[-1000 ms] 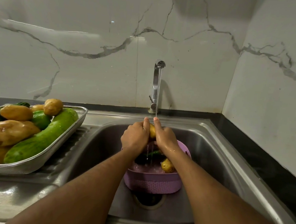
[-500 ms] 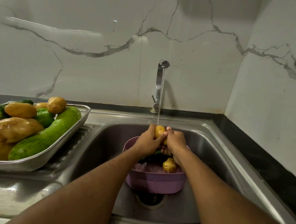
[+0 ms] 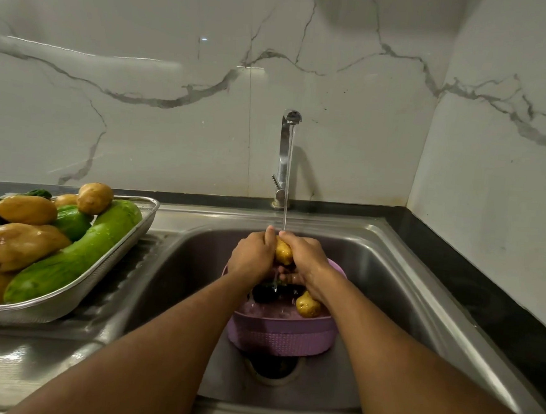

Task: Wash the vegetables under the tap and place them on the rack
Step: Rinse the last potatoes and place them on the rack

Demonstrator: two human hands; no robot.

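Potato (image 3: 283, 252) apparently gripped between both hands' fingers (image 3: 298, 241).

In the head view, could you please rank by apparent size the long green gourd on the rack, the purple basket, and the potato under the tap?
1. Long green gourd, though it lies nearer the camera, so this is unsure.
2. Purple basket.
3. Potato, gripped between left hand and right hand.

**Potato turns between the hands**

Half a second ago sat higher, top exposed above the fingers; now sits deeper, potato (image 3: 283, 252) wedged between left hand (image 3: 252, 256) and right hand (image 3: 305, 253), both curled tighter, stream (image 3: 288, 175) striking the fingertips.
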